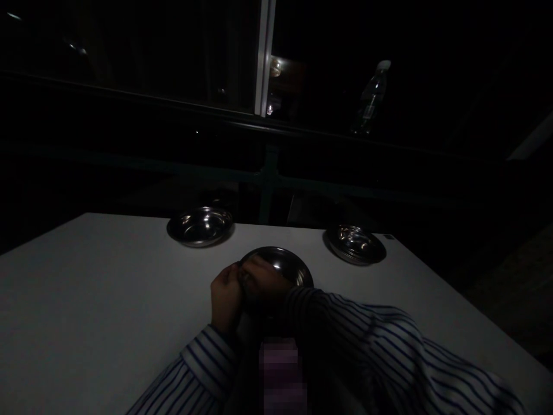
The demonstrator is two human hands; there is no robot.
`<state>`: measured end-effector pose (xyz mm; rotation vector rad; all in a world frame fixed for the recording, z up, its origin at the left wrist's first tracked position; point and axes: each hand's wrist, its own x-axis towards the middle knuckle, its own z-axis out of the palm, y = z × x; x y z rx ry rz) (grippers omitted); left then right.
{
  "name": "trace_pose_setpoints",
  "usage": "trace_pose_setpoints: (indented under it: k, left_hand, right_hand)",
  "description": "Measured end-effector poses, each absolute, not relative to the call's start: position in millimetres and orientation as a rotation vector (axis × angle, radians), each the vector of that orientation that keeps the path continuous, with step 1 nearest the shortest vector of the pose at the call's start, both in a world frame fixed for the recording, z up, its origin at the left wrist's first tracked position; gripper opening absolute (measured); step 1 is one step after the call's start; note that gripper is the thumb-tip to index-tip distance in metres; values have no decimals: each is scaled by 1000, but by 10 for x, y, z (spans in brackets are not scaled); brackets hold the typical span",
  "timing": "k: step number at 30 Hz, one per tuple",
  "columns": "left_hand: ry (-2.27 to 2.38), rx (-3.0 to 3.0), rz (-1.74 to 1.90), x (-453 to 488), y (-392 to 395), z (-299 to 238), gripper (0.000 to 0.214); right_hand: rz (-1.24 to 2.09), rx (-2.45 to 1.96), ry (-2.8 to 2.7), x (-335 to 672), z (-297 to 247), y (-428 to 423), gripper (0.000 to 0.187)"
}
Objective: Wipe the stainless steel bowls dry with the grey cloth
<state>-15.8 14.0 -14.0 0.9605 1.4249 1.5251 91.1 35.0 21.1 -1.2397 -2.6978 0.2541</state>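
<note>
Three shallow steel dishes stood on the pale table, seen in very dim light. The middle dish sat nearest the person, right in front of the chest, and both hands met at its near left rim. The left hand was curled, knuckles up, its fingertips pressed against those of the right hand, which lay over the near edge of that dish and hid part of it. Something small may have been pinched between the fingers, but the gloom made it impossible to tell whether either hand gripped anything or merely rested closed against the other. Both arms wore striped sleeves: the left sleeve came up from the lower edge, and the right sleeve crossed in from the right.

The left dish stood near the far edge of the table, well apart from the hands, and the right dish stood toward the far right corner. Beyond the table, in the dark, a clear plastic bottle stood upright with a pale cap, to the right of a white upright post
</note>
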Motion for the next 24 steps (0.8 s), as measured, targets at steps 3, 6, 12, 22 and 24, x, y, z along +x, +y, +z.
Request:
trace_pose_setpoints:
  k: [3,6,12,22,24]
  left_hand:
    - [1414,995,1479,-174,117,-130,34]
    - [1407,985,1473,-157,117,-113,35]
    - [1387,1103,1429,-126,123,-71,35]
    - [1533,1100,1457,-99,172,-121,31]
    - [1546,1083,1477,-68,179,-144,29]
  right_hand:
    - [-37,-1301,-2728,1049,337,490,25]
    - [-276,-1418,-2731,1306,416,581,27]
    - [-398,-1166,-3022,1292,390,528,24]
    - [-82,-1488,-3141,1688,520,343,19]
    - [183,-1450,-3167,1650,464,217,21]
